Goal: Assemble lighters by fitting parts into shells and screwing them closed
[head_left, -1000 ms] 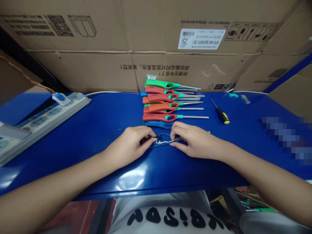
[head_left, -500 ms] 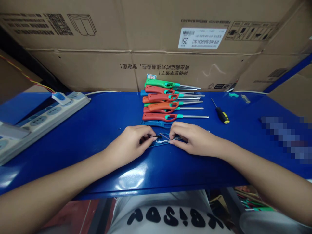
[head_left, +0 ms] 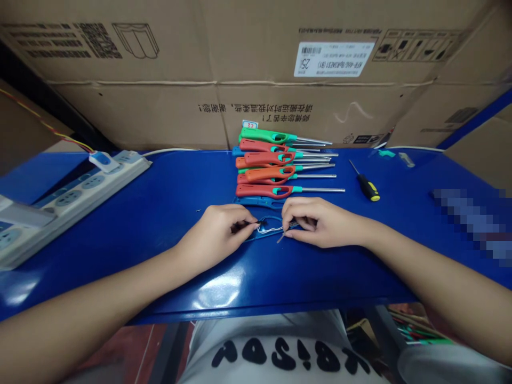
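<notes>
My left hand (head_left: 224, 229) is closed in a pinch at a small black part (head_left: 261, 222), with a thin white wire (head_left: 269, 231) running from its fingertips. My right hand (head_left: 316, 221) is also pinched, and a short thin tube (head_left: 280, 238) pokes out below its fingertips. Beneath both hands lies an open blue lighter shell (head_left: 256, 237), largely covered by the fingers. Just behind it rests another blue shell half (head_left: 256, 201). Farther back is a stack of long-nosed lighters (head_left: 260, 190) in red, orange and green.
A black-and-yellow screwdriver (head_left: 368, 186) lies to the right on the blue table (head_left: 168, 197). At the left is a white power strip (head_left: 80, 197) with a plug in it. A large cardboard box (head_left: 168, 117) stands along the back. Small green and clear pieces (head_left: 386, 154) sit at the back right.
The thin tube has swung from lying across the shell to pointing down toward me from the right fingertips. My left hand keeps its pinch almost unmoved.
</notes>
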Motion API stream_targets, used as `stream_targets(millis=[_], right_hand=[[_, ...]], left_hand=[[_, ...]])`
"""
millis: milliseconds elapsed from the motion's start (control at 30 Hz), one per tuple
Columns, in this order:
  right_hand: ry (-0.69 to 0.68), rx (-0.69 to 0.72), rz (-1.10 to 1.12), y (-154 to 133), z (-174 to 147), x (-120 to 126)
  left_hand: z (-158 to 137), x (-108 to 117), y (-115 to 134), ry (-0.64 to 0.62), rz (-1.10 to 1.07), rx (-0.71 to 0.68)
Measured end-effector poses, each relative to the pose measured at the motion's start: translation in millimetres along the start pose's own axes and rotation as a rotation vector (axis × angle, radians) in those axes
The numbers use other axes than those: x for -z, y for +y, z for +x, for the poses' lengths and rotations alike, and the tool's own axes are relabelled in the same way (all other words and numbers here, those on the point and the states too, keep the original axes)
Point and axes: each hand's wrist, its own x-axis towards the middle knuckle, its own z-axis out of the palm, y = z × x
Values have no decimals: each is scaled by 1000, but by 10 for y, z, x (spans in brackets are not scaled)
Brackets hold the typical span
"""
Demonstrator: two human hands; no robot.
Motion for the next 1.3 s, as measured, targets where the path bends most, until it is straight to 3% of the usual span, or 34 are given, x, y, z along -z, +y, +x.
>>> stream_targets(millis=[300,633,833,933,1067,1200,1300], right_hand=[[4,-23,7,11,21,13],[1,-46,-15,-16,39,14],[10,-40,-17,-5,44,10],[-18,-28,-16,-32,16,33],[-57,13,-31,-85,-20,60],[70,-34,-171,-85,-8,-2],[94,-123,-276,-55,8,-75]], left_hand=[[-19,-3,33,-7,34,-107],[-180,6,311,-205,658,-120],[-297,-21,359,-264,843,-133],[-297,-5,317,-251,806,-121],[-230,-13,221,-206,533,-79],[-184,-58,141,-128,322,-98],[-170,-79,114,-116,248,-109]])
